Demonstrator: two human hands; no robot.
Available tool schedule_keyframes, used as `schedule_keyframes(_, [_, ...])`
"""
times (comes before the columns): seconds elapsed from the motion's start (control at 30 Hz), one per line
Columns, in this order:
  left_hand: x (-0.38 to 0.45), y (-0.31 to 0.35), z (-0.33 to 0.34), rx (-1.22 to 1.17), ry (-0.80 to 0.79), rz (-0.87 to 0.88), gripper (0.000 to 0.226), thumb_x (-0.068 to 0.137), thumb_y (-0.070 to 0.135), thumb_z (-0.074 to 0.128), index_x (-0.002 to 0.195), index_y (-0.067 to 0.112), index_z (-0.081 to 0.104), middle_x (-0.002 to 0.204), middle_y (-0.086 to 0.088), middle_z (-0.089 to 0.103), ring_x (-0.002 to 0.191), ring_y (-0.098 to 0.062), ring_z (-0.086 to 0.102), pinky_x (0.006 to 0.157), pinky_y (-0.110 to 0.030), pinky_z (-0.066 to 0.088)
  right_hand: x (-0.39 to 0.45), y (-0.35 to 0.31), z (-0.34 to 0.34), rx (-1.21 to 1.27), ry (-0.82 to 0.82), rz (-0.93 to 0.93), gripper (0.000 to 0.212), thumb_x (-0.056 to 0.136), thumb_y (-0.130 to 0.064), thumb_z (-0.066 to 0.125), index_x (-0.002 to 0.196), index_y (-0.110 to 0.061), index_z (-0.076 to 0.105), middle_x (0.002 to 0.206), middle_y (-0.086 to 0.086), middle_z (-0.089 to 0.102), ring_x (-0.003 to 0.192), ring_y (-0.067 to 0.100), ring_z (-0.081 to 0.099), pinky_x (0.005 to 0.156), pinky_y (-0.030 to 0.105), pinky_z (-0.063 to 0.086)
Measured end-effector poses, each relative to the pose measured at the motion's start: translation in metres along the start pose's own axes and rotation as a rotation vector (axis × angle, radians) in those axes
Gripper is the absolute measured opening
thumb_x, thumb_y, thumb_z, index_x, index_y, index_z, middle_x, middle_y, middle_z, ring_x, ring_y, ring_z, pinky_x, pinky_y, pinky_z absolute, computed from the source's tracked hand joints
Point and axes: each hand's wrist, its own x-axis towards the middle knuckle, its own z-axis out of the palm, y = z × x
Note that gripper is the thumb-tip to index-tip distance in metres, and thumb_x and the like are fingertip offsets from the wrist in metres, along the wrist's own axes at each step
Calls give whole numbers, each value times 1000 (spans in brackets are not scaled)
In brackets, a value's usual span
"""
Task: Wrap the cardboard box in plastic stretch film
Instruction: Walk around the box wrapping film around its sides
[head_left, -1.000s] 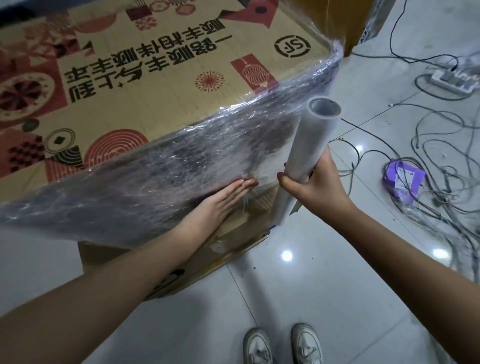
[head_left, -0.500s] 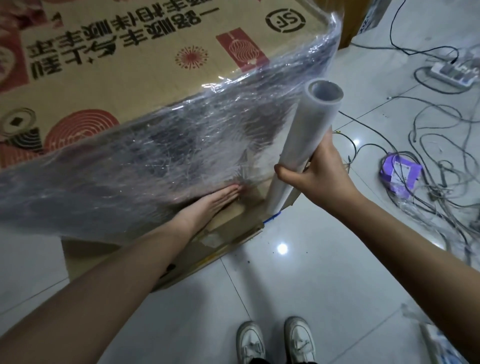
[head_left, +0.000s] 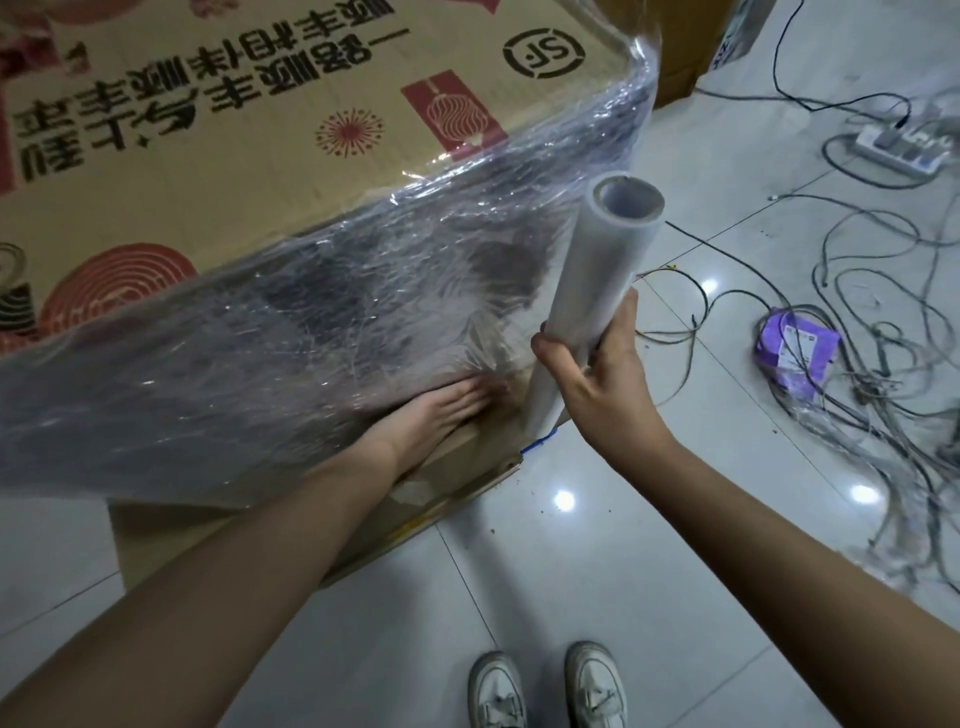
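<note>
I am pressing my left hand (head_left: 441, 410) flat against the near side of the cardboard box (head_left: 218, 156), fingers straight and together, so that grip is released rather than clenched: the palm is only pinning the stretch film (head_left: 311, 332) to the cardboard so it is not slipping while the next length is paying out. The box is filling the view from nine o'clock round to twelve, standing on the tiled floor (head_left: 597, 571), with film already clinging in crinkled layers along its near side and round the corner at one o'clock. A bare strip of cardboard is showing below the film, so I judge the wrapping is partway through.

My right hand (head_left: 602, 384) is grasping the film roll (head_left: 602, 270) near its lower half, fingers curled round it. I am holding the roll nearly upright, tilted a little, just beside the box corner, because that is keeping the sheet level with the side it is covering.

At three o'clock a tangle of cables (head_left: 883, 405) and a purple packet (head_left: 797, 345) are lying on the floor, with a power strip (head_left: 898, 145) at two o'clock. Walking the roll round that side could, I think, snag a foot. My shoes (head_left: 545, 691) are at six o'clock.
</note>
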Motion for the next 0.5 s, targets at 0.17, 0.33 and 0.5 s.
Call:
schedule_keyframes(0.17, [-1,4,4,-46,-22,-9,86,99,34,17,105,-36,-33,129,-40,-32,116,-55,-28,89,-63,-26,1,9,-4,-65,-75,-25,77,69,-31,81,120,-26,25,121,11,50,113,21,56,92,44,49])
schedule_keyframes(0.33, [4,3,2,-138,-31,-51,66,101,30,12,127,-20,-22,139,-31,-26,130,-45,-23,93,-56,-28,2,10,-2,-72,-26,-14,76,70,-12,76,128,-16,27,122,10,47,115,26,53,94,45,47])
schedule_keyframes(0.5, [7,-3,-16,-89,-30,-75,64,101,30,16,132,-15,-16,153,-22,-9,138,-41,-15,98,-56,-24,2,8,-21,-89,-135,-10,67,65,-25,71,117,-23,29,110,-10,41,110,14,49,88,36,49])
